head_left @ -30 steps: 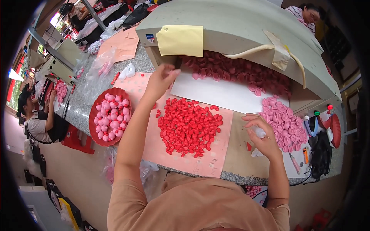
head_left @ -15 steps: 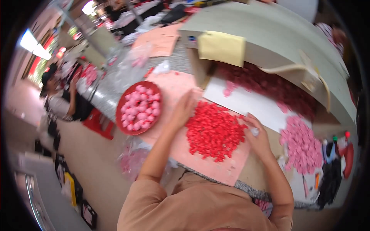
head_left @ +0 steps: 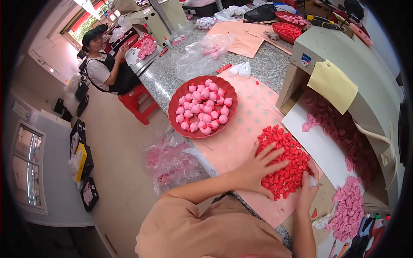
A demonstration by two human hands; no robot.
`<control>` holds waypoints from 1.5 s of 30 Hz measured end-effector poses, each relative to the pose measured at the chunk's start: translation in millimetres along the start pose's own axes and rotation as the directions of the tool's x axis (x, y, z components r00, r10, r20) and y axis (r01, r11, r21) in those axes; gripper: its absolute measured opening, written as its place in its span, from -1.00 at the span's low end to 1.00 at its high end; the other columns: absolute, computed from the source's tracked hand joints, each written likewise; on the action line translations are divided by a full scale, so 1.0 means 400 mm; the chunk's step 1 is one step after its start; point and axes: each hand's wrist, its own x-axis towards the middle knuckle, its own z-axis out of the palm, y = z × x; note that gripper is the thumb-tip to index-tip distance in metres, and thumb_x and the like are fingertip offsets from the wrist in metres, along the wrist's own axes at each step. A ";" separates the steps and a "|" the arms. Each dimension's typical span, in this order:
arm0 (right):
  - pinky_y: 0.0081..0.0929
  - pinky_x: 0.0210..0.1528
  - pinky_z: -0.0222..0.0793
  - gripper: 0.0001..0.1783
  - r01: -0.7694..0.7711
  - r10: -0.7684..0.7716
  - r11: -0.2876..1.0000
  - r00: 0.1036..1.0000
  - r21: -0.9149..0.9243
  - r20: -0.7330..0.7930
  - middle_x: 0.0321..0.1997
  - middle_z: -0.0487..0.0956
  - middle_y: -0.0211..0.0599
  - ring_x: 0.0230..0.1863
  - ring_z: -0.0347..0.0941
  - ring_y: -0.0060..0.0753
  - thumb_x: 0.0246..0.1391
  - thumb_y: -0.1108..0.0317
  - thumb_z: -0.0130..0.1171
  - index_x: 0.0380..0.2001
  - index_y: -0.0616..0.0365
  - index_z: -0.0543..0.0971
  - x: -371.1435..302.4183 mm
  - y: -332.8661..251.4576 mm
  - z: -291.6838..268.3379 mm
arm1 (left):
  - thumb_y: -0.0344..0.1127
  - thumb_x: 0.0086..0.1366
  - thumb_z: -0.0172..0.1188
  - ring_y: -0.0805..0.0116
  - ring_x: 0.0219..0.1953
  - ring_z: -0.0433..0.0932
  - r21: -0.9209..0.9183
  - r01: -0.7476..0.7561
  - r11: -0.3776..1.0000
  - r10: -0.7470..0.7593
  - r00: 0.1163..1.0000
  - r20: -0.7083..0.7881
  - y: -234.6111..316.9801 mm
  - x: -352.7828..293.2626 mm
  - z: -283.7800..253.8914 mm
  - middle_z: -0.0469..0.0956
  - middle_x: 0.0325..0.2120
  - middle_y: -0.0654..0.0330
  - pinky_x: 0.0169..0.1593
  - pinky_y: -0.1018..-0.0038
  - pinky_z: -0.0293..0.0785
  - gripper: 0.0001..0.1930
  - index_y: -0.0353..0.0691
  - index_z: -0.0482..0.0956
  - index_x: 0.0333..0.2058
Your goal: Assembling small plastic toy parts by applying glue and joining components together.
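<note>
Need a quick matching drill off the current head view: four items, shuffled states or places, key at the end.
1. left hand
2. right hand
3. red bowl
4. yellow paper

A. hangs on the front of the gray housing
B. at the right edge of the red pieces, with something white by its fingers
C. contains pink round pieces
D. fingers spread over the red pieces

Pairs: 1-D, 2-B, 3-C, 4-A
</note>
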 end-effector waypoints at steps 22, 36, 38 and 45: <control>-0.43 0.22 0.15 -0.83 0.049 0.018 0.947 0.979 0.318 -0.205 0.21 0.29 -0.11 0.13 0.25 -0.37 0.20 0.42 -0.11 -0.20 0.28 0.37 0.037 -0.048 0.081 | 0.26 -0.14 0.28 0.05 0.34 -0.10 0.010 -0.324 0.946 0.322 0.943 0.082 0.073 0.017 0.074 0.01 0.27 0.03 0.25 -0.21 -0.30 -0.09 -0.11 0.24 0.14; -0.39 0.25 0.06 -0.79 0.059 -0.025 0.994 0.943 0.094 -0.333 0.13 0.38 -0.14 0.14 0.24 -0.36 0.21 0.34 -0.11 -0.18 0.25 0.35 -0.018 -0.052 0.014 | -0.04 0.07 0.17 0.11 0.24 0.12 0.121 -0.308 0.944 0.315 0.948 -0.042 0.084 0.103 0.137 0.34 0.03 0.08 0.27 -0.18 -0.23 -0.63 -0.21 0.53 -0.27; -0.35 0.25 0.06 -0.80 0.041 0.019 0.982 0.949 0.184 -0.315 0.13 0.37 -0.10 0.16 0.24 -0.31 0.21 0.36 -0.12 -0.19 0.25 0.35 -0.016 -0.036 0.006 | -0.10 0.05 0.17 0.09 0.21 0.15 0.069 -0.305 0.950 0.308 0.950 -0.043 0.104 0.127 0.145 0.38 -0.02 0.07 0.27 -0.19 -0.23 -0.69 -0.22 0.53 -0.34; -0.32 0.23 0.17 -0.81 0.022 0.092 0.937 0.947 0.350 -0.307 0.11 0.34 -0.02 0.14 0.27 -0.24 0.23 0.38 -0.14 -0.18 0.29 0.34 -0.006 -0.018 -0.003 | -0.30 0.03 0.09 0.07 0.19 0.20 0.084 -0.299 0.951 0.310 0.928 -0.207 0.141 0.183 0.204 0.40 -0.09 -0.04 0.27 -0.20 -0.23 -0.79 -0.30 0.51 -0.38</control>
